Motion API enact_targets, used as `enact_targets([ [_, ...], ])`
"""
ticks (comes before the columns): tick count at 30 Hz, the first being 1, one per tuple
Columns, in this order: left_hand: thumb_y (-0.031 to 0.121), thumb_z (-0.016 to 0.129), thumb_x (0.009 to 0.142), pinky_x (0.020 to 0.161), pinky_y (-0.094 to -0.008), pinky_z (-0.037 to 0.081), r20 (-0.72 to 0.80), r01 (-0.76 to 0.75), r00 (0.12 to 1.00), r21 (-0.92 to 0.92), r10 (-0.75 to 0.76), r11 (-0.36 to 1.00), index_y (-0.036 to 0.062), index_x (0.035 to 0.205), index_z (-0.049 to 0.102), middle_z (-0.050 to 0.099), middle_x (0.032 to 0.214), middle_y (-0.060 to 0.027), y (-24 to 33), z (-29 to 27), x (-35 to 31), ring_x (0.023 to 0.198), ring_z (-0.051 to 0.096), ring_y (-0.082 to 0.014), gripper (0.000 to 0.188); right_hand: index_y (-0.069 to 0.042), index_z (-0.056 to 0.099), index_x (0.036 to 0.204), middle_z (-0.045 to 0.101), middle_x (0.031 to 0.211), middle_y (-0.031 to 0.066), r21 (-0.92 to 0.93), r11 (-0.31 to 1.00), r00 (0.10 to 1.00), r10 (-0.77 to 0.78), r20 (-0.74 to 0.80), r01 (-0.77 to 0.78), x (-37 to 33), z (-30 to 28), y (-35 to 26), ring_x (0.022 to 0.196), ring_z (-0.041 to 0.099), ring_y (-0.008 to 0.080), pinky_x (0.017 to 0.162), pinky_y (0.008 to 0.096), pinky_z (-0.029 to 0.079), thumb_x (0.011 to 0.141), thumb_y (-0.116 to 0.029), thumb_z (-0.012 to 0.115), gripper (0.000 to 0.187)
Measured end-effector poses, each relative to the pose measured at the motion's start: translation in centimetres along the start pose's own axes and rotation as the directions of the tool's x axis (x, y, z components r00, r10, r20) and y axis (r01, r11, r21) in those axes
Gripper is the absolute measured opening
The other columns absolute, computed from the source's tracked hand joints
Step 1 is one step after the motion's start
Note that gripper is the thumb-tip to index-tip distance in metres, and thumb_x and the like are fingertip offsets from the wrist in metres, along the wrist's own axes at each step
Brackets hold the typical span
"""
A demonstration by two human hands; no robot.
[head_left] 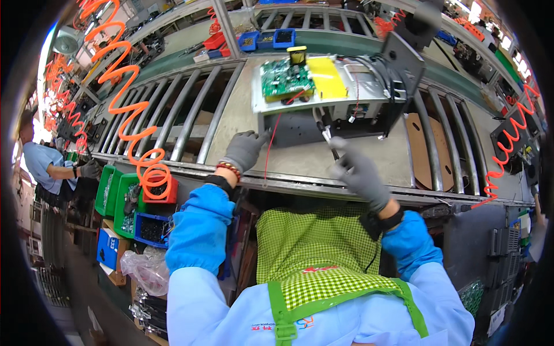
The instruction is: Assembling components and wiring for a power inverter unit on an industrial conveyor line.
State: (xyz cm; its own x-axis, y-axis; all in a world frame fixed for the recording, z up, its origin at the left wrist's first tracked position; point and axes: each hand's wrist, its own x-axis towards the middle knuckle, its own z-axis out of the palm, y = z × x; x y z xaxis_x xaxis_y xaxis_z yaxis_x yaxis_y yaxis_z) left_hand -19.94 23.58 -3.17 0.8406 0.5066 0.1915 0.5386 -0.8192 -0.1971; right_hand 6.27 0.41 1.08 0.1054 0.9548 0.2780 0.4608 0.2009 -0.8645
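Note:
A metal chassis [323, 138] lies on the bench, its light top plate bearing a green circuit board [285, 79] and a yellow sheet [328, 79]. My left hand [244, 151], in a grey glove, is at the chassis's left corner, fingers stretched toward it; whether they touch is unclear. Close by, a thin red wire [272, 144] hangs from the board. My right hand [360, 176], also gloved, is beside the lower end of a dark and whitish cable bundle [325, 130] at the chassis's front. Its fingers are blurred, so their grip is unclear.
Roller conveyors [190, 109] flank the bench top. Orange coiled hoses [130, 106] hang at left and right. Green bins [124, 205] and a blue bin [151, 229] of small parts stand lower left. A dark upright panel [401, 60] rises at the chassis's right. A co-worker [46, 161] stands far left.

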Motion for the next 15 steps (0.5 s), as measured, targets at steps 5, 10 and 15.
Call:
enact_targets([
  [5, 0.021, 0.052, 0.088, 0.072, -0.0518, 0.051, -0.141, 0.151, 0.962, -0.433, -0.232, 0.889, 0.0148, 0.11, 0.062, 0.068, 0.091, -0.0196, 1.0, 1.2, 1.8, 0.083, 0.065, -0.0399, 0.025, -0.004, 0.059, 0.124, 0.066, 0.096, 0.0075, -0.044, 0.99, 0.747, -0.131, -0.651, 0.135, 4.2, -8.4, 2.5, 0.081, 0.061, 0.0121, 0.069, 0.027, 0.05, 0.09, -0.015, 0.063, 0.036],
  [10, 0.033, 0.058, 0.088, 0.085, -0.0462, 0.051, 0.13, 0.248, 0.969, -0.487, -0.211, 0.838, 0.0125, 0.132, 0.052, 0.066, 0.114, -0.0199, 0.8, 3.1, 4.0, 0.102, 0.063, -0.0388, 0.049, -0.005, 0.061, 0.115, 0.066, 0.109, 0.01, -0.259, 0.962, 0.851, -0.209, -0.482, 0.09, 0.7, -13.3, 4.1, 0.095, 0.063, 0.0202, 0.086, 0.0351, 0.05, 0.086, -0.018, 0.067, 0.033],
  [15, 0.024, 0.061, 0.088, 0.101, -0.0392, 0.043, 0.128, 0.265, 0.963, -0.59, -0.236, 0.763, 0.0027, 0.143, 0.04, 0.051, 0.137, -0.0216, 3.6, 3.1, 2.9, 0.124, 0.052, -0.0348, 0.062, -0.005, 0.062, 0.116, 0.066, 0.105, 0.0135, -0.426, 0.878, 0.852, -0.042, -0.523, -0.219, -9.8, -15.5, 1.2, 0.086, 0.065, 0.0246, 0.075, 0.0364, 0.053, 0.087, -0.031, 0.064, 0.039],
])
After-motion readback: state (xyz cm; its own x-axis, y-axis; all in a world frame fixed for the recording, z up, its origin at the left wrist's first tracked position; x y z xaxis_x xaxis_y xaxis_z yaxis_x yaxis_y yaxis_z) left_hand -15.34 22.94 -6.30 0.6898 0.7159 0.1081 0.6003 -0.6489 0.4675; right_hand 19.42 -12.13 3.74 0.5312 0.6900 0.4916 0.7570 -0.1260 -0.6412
